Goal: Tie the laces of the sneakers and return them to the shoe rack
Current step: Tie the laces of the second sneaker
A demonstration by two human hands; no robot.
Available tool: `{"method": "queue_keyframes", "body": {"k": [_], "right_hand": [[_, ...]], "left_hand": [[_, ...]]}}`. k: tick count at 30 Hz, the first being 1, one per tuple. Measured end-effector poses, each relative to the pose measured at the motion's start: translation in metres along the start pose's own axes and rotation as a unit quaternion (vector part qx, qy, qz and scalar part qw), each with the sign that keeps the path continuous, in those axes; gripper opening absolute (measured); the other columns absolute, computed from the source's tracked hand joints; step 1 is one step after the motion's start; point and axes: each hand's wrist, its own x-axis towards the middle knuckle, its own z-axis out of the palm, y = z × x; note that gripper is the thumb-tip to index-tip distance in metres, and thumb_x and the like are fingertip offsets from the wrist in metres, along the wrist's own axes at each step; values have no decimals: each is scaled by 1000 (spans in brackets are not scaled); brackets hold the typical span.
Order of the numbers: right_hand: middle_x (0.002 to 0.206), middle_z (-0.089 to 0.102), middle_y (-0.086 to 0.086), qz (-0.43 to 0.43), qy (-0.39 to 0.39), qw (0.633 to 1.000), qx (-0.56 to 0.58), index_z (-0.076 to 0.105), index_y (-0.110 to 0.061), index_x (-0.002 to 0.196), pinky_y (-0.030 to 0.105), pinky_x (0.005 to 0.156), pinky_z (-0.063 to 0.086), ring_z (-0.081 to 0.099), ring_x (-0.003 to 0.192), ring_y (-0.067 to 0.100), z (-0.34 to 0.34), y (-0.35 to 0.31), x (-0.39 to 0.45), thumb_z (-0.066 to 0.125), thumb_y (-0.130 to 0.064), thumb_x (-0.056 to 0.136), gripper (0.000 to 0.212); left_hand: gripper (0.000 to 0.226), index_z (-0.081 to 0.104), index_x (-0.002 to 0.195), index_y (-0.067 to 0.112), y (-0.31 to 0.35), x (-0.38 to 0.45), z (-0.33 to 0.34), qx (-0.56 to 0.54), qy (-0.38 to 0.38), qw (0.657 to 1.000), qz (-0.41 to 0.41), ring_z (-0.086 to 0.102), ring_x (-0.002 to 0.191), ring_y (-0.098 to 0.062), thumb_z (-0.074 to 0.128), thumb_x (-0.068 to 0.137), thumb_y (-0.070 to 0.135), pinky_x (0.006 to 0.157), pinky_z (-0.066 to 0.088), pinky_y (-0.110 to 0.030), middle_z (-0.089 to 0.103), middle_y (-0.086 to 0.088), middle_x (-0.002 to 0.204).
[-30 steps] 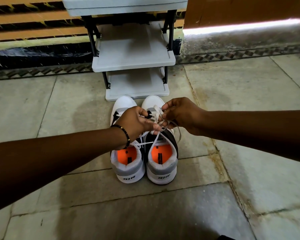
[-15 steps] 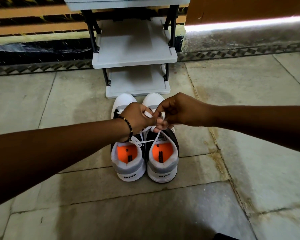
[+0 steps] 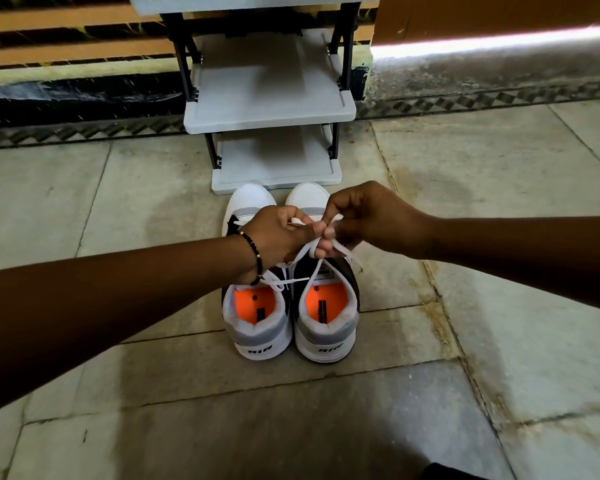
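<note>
Your left hand [image 3: 278, 237] and right hand [image 3: 368, 220], fingers curled, pinch the white laces [image 3: 314, 252] above the right sneaker [image 3: 326, 306]; the left sneaker [image 3: 257, 313] touches it, before the rack [image 3: 269, 109].

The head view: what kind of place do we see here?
Probably a home entryway or porch. A grey plastic shoe rack with black posts stands on a worn stone-tile floor against a wall, and daylight comes under a brown wooden door beside it.
</note>
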Motion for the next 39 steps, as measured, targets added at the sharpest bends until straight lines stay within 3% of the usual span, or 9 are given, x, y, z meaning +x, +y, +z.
{"method": "queue_keyframes", "body": {"k": [4, 8, 15, 19, 23, 28, 31, 35, 39], "right_hand": [[69, 65, 13, 86, 15, 985, 147, 61, -5, 80, 25, 54, 56, 63, 55, 17, -1, -1, 1, 59, -7, 86, 6], [74, 65, 15, 173, 24, 960, 220, 55, -7, 82, 27, 52, 55, 63, 57, 22, 2, 1, 0, 53, -13, 91, 10], [73, 67, 17, 122, 10, 981, 152, 57, -3, 85, 29, 50, 58, 66, 53, 23, -5, -6, 0, 62, -4, 83, 6], [80, 69, 28, 65, 17, 995, 77, 59, 1, 82, 35, 57, 58, 69, 66, 36, -6, -9, 2, 63, 2, 81, 4], [82, 72, 24, 38, 19, 999, 28, 62, -3, 79, 27, 57, 57, 70, 69, 32, -7, -8, 4, 60, 4, 81, 8], [88, 73, 7, 1, 23, 994, -106, 71, -13, 97, 31, 70, 58, 69, 75, 19, -8, -6, 7, 67, -10, 81, 17], [92, 72, -4, -35, -7, 981, -189, 72, -18, 104, 17, 66, 53, 63, 64, -7, -10, -9, 4, 70, -18, 79, 25], [83, 74, 9, 1, 20, 995, -98, 74, -12, 94, 17, 55, 53, 58, 51, 0, -5, -6, 3, 67, -12, 81, 15], [85, 70, 23, 49, 11, 999, 18, 72, 1, 89, 19, 54, 53, 58, 64, 17, -7, -1, 4, 66, -3, 79, 12]], "left_hand": [[7, 54, 80, 12, 1, 6, -5, 31, -30, 999, 31, 70, 63, -9, 59, 85, 14, 76, 52, -34, 73, 3, 61], [10, 53, 77, 13, 2, 3, -2, 74, -42, 995, 45, 68, 57, -3, 58, 85, 11, 60, 56, -17, 70, 7, 51], [8, 55, 78, 16, -1, 1, 2, 16, -18, 1000, 14, 65, 51, 0, 59, 85, 17, 56, 48, -18, 69, 10, 50], [9, 58, 76, 18, 0, 5, 1, 1, 4, 1000, -19, 55, 68, -24, 67, 78, 20, 60, 45, -26, 67, -12, 76], [13, 56, 75, 18, 3, 6, 2, 41, 18, 999, 15, 55, 46, -2, 66, 79, 12, 48, 47, -14, 61, -3, 70], [17, 57, 74, 21, 3, 9, -1, 90, 36, 994, 46, 59, 74, -17, 70, 76, 11, 64, 49, -26, 64, -6, 79], [20, 55, 73, 20, 4, 10, -2, 77, 36, 995, 47, 61, 75, -22, 69, 76, 6, 68, 50, -29, 64, -8, 79], [28, 46, 84, 18, 5, 5, -1, 47, 0, 997, 58, 64, 91, -38, 65, 77, -1, 87, 51, -47, 65, -24, 93], [35, 39, 104, 11, 0, 2, 2, 8, -42, 997, 60, 69, 67, -10, 59, 80, -5, 61, 54, -19, 66, -10, 83]]}}
